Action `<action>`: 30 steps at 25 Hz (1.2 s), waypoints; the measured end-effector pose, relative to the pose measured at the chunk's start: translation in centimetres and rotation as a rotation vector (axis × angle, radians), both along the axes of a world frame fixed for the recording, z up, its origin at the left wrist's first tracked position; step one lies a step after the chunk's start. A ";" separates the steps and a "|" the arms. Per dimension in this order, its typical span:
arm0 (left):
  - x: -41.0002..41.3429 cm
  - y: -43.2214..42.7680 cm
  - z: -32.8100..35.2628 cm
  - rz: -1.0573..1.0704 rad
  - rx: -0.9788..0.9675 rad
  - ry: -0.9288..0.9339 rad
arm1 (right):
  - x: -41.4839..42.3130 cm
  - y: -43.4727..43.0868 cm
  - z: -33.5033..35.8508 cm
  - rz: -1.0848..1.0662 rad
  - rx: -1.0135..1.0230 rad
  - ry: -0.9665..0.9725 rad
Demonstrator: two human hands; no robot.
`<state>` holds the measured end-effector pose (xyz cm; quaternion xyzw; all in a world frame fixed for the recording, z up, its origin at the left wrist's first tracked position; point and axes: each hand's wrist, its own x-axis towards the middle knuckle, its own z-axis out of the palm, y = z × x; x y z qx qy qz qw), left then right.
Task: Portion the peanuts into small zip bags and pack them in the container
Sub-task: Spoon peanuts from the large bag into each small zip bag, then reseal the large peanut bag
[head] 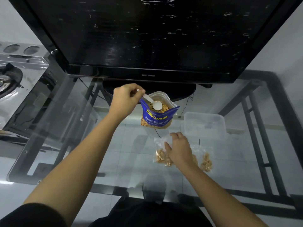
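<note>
Just in front of the television (147, 38), the person's left arm reaches out long and straight over the glass table (82, 128). The left hand (125, 99) is curled into a loose fist, thumb and fingers pinching the end of a white plastic spoon (155, 104). The spoon's bowl hangs over the open mouth of the blue peanut bag (157, 117), which stands upright toward the table's far edge, close to the television's foot. The right arm comes in lower and shorter. The right hand (180, 149) lies palm down, fingers stretched and a little spread, on a small zip bag (161, 154) that rests flat on the glass right of the middle. Peanuts sit heaped in the near end of that bag, and the hand covers its right half, so its seal cannot be made out. A second zip bag (205, 159) with peanuts lies just beside it on the right, its clear plastic hard to trace against the glass. The clear container (205, 125) stands beyond both, lidless as far as I can see, between them and the far right corner. Whether the spoon carries any peanuts is hard to say; its bowl looks plain white. The peanut bag's printed name is partly lost in a fold. A gas stove (9, 79) off to the left is cut by the view's edge.
</note>
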<state>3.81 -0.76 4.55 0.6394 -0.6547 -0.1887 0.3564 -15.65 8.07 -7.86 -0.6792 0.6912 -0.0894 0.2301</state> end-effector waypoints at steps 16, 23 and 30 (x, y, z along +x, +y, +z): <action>4.5 12.1 -16.7 -0.042 -0.112 -0.389 | -0.9 -7.5 5.8 0.068 -0.244 -0.153; 4.8 12.7 -18.6 -0.234 0.015 -0.461 | -1.2 -7.5 5.7 0.096 -0.277 -0.150; 3.8 2.2 -7.9 0.013 -0.022 -0.057 | -1.7 -7.9 6.1 0.113 -0.224 -0.151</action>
